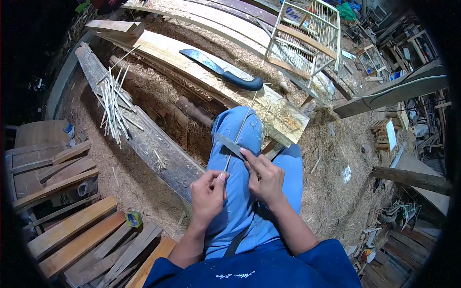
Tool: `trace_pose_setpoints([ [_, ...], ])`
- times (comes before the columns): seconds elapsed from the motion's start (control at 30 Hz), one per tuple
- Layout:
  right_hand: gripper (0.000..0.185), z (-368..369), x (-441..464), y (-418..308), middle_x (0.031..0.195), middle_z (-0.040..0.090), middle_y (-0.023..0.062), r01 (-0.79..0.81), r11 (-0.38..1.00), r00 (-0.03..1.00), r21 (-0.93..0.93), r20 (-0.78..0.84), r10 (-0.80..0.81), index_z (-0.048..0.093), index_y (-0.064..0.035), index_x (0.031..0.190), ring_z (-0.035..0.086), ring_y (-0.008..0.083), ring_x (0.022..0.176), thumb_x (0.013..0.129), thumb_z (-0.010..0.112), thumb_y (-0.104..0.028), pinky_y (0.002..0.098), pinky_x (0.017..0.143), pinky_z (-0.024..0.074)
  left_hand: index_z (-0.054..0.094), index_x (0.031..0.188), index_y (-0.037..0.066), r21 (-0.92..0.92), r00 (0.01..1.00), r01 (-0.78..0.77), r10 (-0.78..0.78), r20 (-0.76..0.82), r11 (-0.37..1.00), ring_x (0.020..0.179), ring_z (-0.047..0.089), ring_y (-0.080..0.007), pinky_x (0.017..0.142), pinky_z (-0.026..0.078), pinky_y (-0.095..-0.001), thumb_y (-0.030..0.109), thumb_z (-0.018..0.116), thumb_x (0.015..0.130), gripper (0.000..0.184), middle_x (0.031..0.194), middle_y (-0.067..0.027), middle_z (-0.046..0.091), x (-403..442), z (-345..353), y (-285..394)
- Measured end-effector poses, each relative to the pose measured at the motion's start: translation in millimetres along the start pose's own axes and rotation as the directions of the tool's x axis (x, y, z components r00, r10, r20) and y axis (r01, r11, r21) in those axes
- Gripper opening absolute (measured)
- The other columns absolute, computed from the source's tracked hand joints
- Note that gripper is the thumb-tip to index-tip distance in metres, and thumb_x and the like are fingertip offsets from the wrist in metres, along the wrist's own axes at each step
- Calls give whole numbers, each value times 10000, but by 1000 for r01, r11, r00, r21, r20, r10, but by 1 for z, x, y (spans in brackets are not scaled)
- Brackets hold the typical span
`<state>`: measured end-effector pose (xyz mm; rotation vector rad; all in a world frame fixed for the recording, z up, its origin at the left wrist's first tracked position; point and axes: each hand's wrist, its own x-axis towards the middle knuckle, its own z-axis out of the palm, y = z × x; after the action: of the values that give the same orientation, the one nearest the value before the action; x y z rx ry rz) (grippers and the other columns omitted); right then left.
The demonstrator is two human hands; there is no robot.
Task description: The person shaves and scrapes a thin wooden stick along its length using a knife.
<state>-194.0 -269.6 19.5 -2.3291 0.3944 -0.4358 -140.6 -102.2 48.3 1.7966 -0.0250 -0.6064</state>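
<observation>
My left hand [209, 194] pinches the lower end of a thin wooden stick [246, 116], which runs up across my raised knee toward the plank's edge. In my right hand [265, 178] is a small knife [229, 146], its handle mostly hidden by the fingers. The blade points up and left and crosses the stick above my left hand. Beyond the knee, a large knife [206, 63] with a dark handle lies on a pale plank [165, 47]. Several thin whittled sticks [113, 108] are heaped on a weathered board [158, 144] to the left.
A slatted wooden cage [307, 41] stands at the back right. Shavings [326, 192] cover the ground. Cut boards [79, 225] are stacked at lower left, with a yellow-green box [134, 219] on them. A wooden beam [398, 91] juts in from the right.
</observation>
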Motion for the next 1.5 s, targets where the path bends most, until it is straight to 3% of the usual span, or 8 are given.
trace_pose_setpoints([
  [0.23,381,-1,7,1,699,561,70,3,999,1000,-42,-9,-4,698,-252,1290,621,282,572,917,690,-173,415,520,486,700,973,-30,-61,997,81,-81,6,995,495,521,-37,455,372,-205,115,600,1022,183,594,-2,589,-39,-26,-14],
  [0.33,364,4,19,2,704,572,75,-39,998,995,-52,-93,34,703,-252,1281,624,291,586,926,681,-176,420,530,489,699,975,-35,-105,995,100,-102,-12,989,474,508,-42,430,356,-215,112,618,1013,172,596,-3,596,-26,-19,-1],
  [0.57,335,-1,34,7,689,589,76,59,990,998,124,-27,-56,719,-242,1248,616,289,576,922,686,-173,428,537,476,683,998,-32,-100,997,-56,50,-66,993,405,455,-50,364,326,-224,130,636,1006,169,573,-12,577,49,18,26],
  [0.67,342,-3,30,3,688,591,73,66,995,998,79,-2,-66,721,-241,1245,621,282,581,913,694,-165,422,532,477,691,978,-54,-141,999,-29,25,-29,990,484,516,-42,432,361,-228,97,639,998,160,611,-12,612,59,22,23],
  [0.97,374,-3,26,9,712,590,67,2,997,1000,74,5,-3,705,-254,1277,614,293,577,916,686,-158,428,519,473,695,1033,-32,-212,998,40,-26,65,976,385,434,-53,353,311,-216,154,614,1020,204,568,-14,569,43,14,12],
  [1.3,359,-2,28,9,705,580,76,-9,1000,1000,14,-28,10,703,-252,1274,618,297,586,923,681,-175,438,528,475,706,1007,-41,-178,969,246,-236,76,953,393,434,-43,358,309,-209,160,623,1017,218,547,-13,553,-35,-34,-6],
  [1.43,344,4,32,9,704,592,85,-20,999,997,29,-69,22,706,-246,1269,629,300,599,935,669,-174,442,546,486,707,1032,-50,-258,973,229,-223,51,939,391,432,-44,355,309,-209,155,620,1019,223,551,-15,557,-39,-34,-7],
  [1.5,341,4,34,8,711,603,88,23,996,998,81,-59,-18,708,-246,1266,634,300,604,935,669,-173,437,550,491,713,1031,-46,-244,990,144,-140,36,959,377,418,-47,342,300,-213,180,623,1012,244,546,-7,549,-19,-21,6],
])
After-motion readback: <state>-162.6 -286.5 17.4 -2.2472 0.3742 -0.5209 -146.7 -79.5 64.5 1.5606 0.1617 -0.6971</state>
